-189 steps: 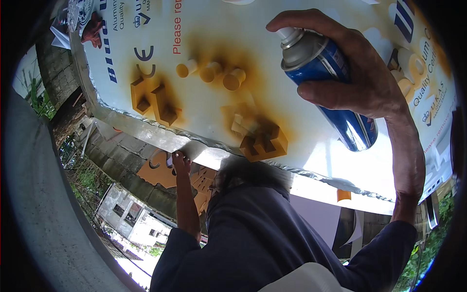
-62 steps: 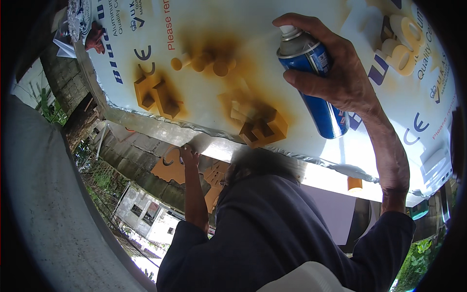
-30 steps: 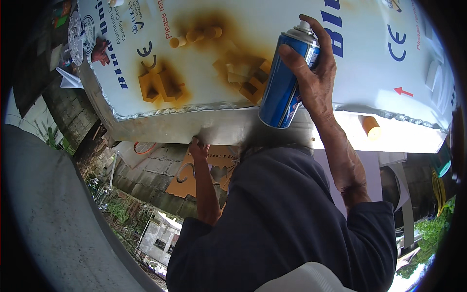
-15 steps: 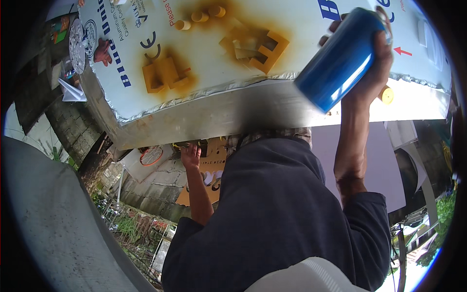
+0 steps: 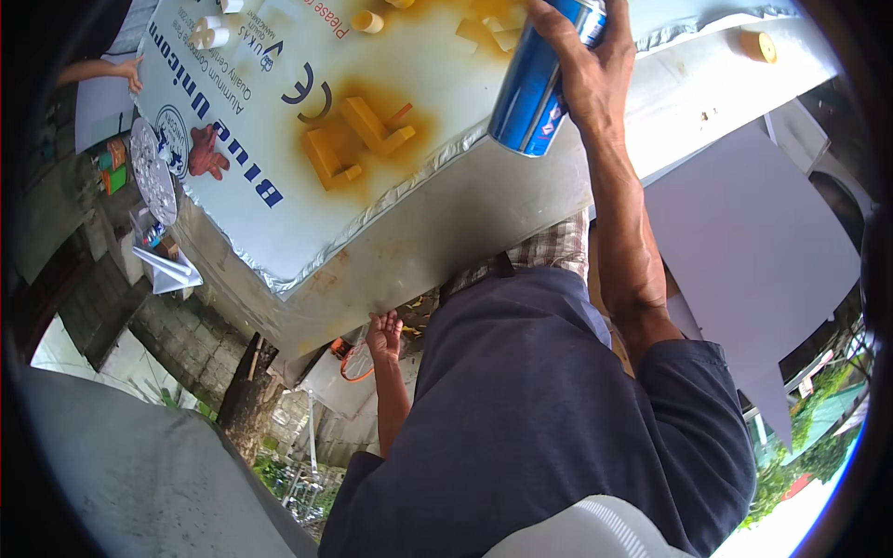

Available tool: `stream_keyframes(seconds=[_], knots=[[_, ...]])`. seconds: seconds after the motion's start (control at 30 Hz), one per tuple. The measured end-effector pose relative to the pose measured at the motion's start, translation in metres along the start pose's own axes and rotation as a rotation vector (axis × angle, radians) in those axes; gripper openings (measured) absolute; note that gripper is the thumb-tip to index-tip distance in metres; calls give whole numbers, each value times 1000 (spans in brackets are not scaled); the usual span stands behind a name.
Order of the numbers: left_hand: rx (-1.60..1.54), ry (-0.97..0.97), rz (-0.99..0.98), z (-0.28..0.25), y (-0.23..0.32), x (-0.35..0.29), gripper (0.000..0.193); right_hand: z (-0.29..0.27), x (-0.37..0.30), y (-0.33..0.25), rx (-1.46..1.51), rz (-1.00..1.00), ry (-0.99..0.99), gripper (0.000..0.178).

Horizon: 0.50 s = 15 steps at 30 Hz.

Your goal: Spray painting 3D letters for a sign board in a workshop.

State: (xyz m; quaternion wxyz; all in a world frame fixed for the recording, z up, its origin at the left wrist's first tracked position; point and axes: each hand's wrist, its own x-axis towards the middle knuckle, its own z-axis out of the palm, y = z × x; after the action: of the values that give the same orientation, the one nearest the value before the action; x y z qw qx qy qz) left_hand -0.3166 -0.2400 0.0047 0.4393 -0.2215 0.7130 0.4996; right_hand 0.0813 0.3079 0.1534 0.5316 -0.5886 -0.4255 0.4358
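Note:
My right hand (image 5: 595, 79) is closed around a blue spray can (image 5: 532, 93), held tilted above the front edge of the board. Its thumb and fingers wrap the upper part of the can. Left of it, yellow-painted L-shaped pieces (image 5: 376, 128) lie on the pale printed board (image 5: 251, 228), ringed by yellow overspray. A short yellow cylinder (image 5: 367, 21) and more painted pieces lie farther back. My left hand (image 5: 384, 337) hangs below the table's front edge, empty, with its fingers loosely apart.
White cylinders (image 5: 211, 35) stand at the board's far left. A round silvery tray (image 5: 151, 172) sits by the left edge. A yellow round piece (image 5: 758, 46) rests on the metal table rim (image 5: 674, 102). Another person's hand (image 5: 127, 73) touches the board's far left edge.
The view has turned, so the board appears shifted. My right hand and the spray can appear farther left and higher. Another person's hand now shows at the far left.

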Motion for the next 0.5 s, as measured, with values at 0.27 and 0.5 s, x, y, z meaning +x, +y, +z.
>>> stream_keyframes(seconds=[0.27,0.5], knots=[[155,-163,-79,-12,11,22,27,38,-17,23,-28,-11,87,70],[243,-129,-65,-2,15,14,30,47,-19,31,-59,-78,96,68]])
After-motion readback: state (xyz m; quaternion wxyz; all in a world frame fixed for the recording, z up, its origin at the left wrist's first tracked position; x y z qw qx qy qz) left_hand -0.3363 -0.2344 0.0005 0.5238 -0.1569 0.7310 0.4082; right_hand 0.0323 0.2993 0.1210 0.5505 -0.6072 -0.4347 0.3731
